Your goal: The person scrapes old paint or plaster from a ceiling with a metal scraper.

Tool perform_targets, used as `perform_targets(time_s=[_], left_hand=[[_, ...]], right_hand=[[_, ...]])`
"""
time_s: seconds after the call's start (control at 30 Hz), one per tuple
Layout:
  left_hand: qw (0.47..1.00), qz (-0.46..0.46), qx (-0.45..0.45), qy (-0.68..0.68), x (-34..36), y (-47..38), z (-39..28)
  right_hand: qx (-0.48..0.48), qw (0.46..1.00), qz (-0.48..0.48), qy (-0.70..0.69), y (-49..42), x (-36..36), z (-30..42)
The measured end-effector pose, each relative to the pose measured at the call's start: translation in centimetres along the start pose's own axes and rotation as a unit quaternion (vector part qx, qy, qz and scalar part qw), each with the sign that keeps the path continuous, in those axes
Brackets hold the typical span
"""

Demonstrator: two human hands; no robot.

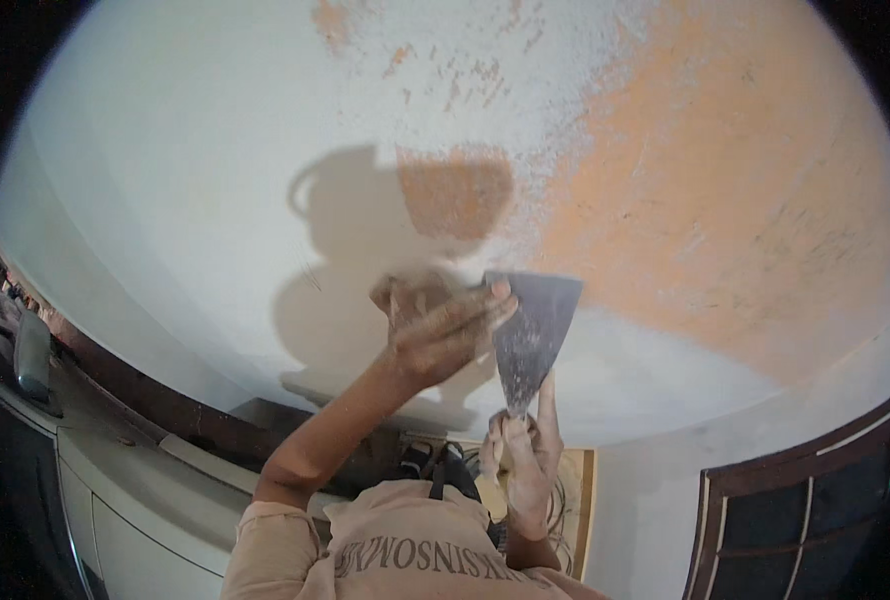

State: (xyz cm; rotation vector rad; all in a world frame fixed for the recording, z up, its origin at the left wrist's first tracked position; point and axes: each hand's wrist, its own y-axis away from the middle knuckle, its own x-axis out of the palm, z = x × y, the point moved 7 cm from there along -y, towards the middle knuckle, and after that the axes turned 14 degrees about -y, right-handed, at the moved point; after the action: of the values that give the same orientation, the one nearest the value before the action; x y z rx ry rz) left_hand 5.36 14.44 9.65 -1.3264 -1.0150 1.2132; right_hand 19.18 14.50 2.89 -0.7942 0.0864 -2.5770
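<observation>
My right hand [523, 457] is closed around the handle of a wide putty knife [536, 330], low at the centre right. The metal blade points up and is dusted with pale specks. My left hand [433, 326] reaches in from the left, blurred, its fingertips over the blade's upper left corner and its thumb apart from them. Behind both is a wall [212, 187] of pale coating with bare orange patches. One small orange patch [456, 191] lies above my left hand; a large one [685, 195] spreads to the right.
A pale cabinet-like piece [137, 495] with a dark ledge runs along the lower left. At the lower right stands a dark wooden frame with dark panes [764, 517]. Cables and a wood-edged board [587, 510] lie below, near my feet. My shadow falls on the wall.
</observation>
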Motion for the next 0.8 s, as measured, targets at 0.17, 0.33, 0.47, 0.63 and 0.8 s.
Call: perform_targets(time_s=[0.17,0.33,0.47,0.63,0.8], left_hand=[[0.998,0.01,-0.025,0.054,0.5,0.3,1.1],[0.999,-0.047,-0.001,0.008,-0.1,-0.5,1.5],[1.0,-0.008,-0.028,0.005,0.5,-0.8,1.7],[1.0,-0.027,-0.013,0.0,0.2,-0.2,1.2],[0.999,0.009,0.002,0.052,0.0,-0.4,1.9]], right_hand=[[-0.012,1.0,-0.004,0.02,-0.8,0.6,0.2],[0.009,1.0,-0.013,-0.005,-0.6,0.6,0.0],[-0.008,1.0,-0.002,0.024,-1.0,0.8,0.3],[0.011,1.0,-0.006,0.006,-0.7,0.9,0.4],[-0.014,1.0,0.018,0.003,-1.1,1.4,0.4]])
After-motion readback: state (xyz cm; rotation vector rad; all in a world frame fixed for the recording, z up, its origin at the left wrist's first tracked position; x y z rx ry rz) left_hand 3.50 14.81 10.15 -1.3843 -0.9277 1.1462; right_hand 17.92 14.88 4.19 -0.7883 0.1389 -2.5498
